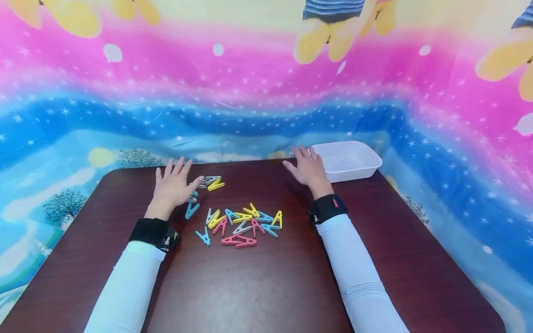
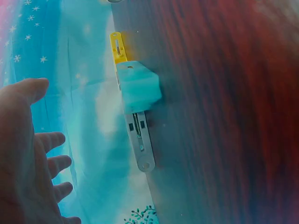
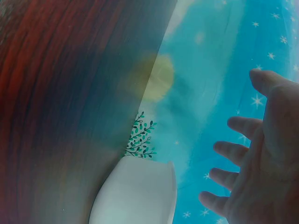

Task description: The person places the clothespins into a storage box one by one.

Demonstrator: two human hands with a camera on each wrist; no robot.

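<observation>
Head | hands, left (image 1: 171, 188) and right (image 1: 309, 171): fingers spread | left partly hides clothespins (image 1: 193, 200) | right overlaps white tray (image 1: 354, 175)

I have a dark reddish-brown worktop (image 1: 258, 291) before me, rounded at its corners. Pink, yellow, blue and grey clothespins (image 1: 249, 242) lie loosely near its middle, others farther back to my left; a white tub (image 1: 354, 175) sits at the far right.
</observation>
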